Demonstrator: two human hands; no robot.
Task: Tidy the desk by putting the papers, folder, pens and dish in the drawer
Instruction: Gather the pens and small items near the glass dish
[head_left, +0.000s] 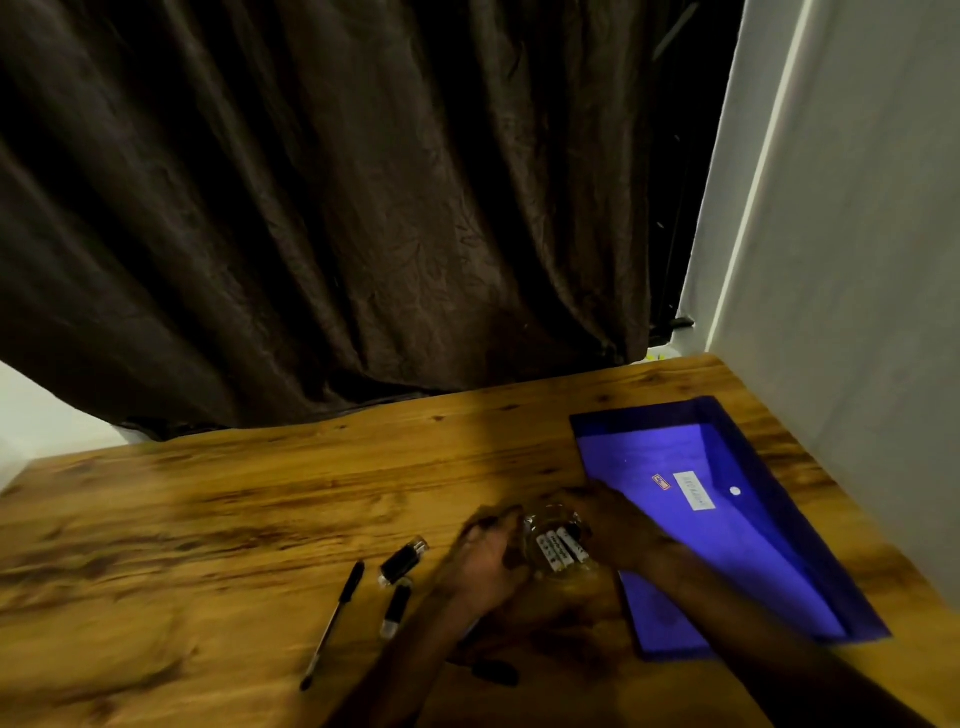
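step: dish pickup, I reckon | left hand (485, 558) and right hand (618, 530) were both cupped round the glass dish (558, 551), fingers curled on its sides | dish sat at 5 o'clock on the desk (260, 519), folder (727, 519) at its 3, pens (332, 626) at its 8 | next: lift it level, drawer wasn't in view tbh

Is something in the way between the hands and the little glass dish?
No, nothing visible is in the way. The left hand and the right hand hold the glass dish, one on each side. The pens lie off to the left. The drawer is out of view.
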